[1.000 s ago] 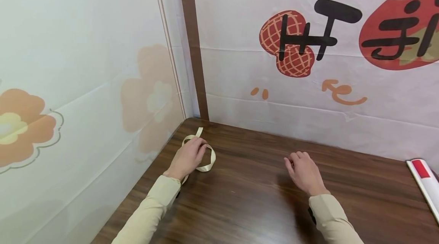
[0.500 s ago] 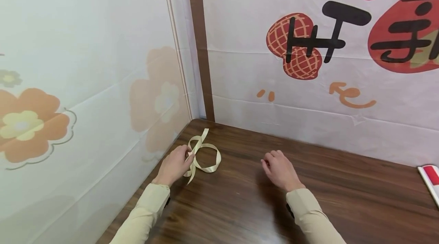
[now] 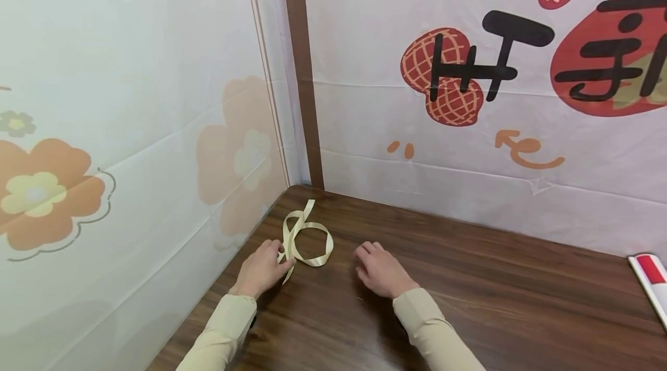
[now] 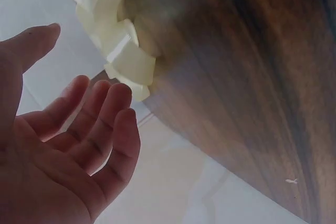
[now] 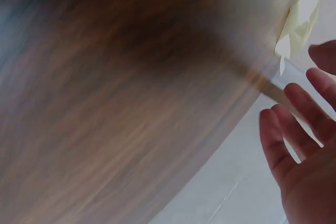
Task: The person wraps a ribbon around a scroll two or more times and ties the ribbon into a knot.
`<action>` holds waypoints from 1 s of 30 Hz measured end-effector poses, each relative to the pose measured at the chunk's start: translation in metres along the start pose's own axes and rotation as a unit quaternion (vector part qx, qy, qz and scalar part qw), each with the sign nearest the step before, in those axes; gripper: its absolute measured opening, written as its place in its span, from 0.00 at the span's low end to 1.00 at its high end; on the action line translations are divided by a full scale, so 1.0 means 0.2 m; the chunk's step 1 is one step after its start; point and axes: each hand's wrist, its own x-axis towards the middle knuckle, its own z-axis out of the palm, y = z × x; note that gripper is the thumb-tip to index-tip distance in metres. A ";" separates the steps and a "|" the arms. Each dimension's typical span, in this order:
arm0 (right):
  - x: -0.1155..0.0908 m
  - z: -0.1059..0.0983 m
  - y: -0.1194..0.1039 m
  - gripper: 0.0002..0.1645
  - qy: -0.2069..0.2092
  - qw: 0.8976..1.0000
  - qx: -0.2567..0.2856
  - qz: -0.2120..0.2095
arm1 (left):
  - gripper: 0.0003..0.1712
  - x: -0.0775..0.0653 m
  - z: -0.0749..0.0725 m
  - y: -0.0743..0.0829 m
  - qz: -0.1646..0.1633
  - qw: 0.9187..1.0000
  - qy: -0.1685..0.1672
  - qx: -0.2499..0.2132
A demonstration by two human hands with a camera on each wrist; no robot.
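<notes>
A pale yellow satin ribbon (image 3: 319, 260) lies in loose loops on the wooden table, near its far left corner. My left hand (image 3: 260, 270) is at the ribbon's left side, fingertips overlapping its near end in the head view. In the left wrist view that hand (image 4: 79, 145) has thumb and fingers apart, loosely bent, with nothing between them, and the ribbon (image 4: 123, 51) lies past the fingertips. To the right of the loops, my right hand (image 3: 383, 270) hovers over the table. Its fingers (image 5: 302, 108) are relaxed and hold nothing in the right wrist view.
The dark brown table (image 3: 469, 301) meets a white flower-printed sheet (image 3: 130, 128) on the left and a printed sheet (image 3: 365, 128) at the back. A white object with a red patch (image 3: 651, 278) lies at the table's right edge.
My left hand has drawn back from over the ribbon toward its near left side, uncovering the loops. The right hand has moved left, closer to the ribbon.
</notes>
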 end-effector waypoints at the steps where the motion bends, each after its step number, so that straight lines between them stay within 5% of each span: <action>1: 0.01 0.01 -0.02 0.19 -0.015 1.000 0.004 0.005 | 0.25 0.00 0.01 0.00 -0.001 1.000 -0.004 -0.002; 9: 0.10 0.06 -0.16 0.34 -0.108 0.994 0.008 0.028 | 0.29 -0.01 0.04 0.01 0.012 1.000 0.002 0.007; 20: 0.16 0.11 -0.25 0.38 -0.147 0.989 -0.018 0.016 | 0.17 -0.02 0.09 0.04 0.012 0.999 -0.010 0.036; 30: 0.20 0.14 -0.29 0.38 -0.154 0.987 -0.036 0.009 | 0.17 -0.02 0.11 0.04 0.015 0.998 -0.014 0.052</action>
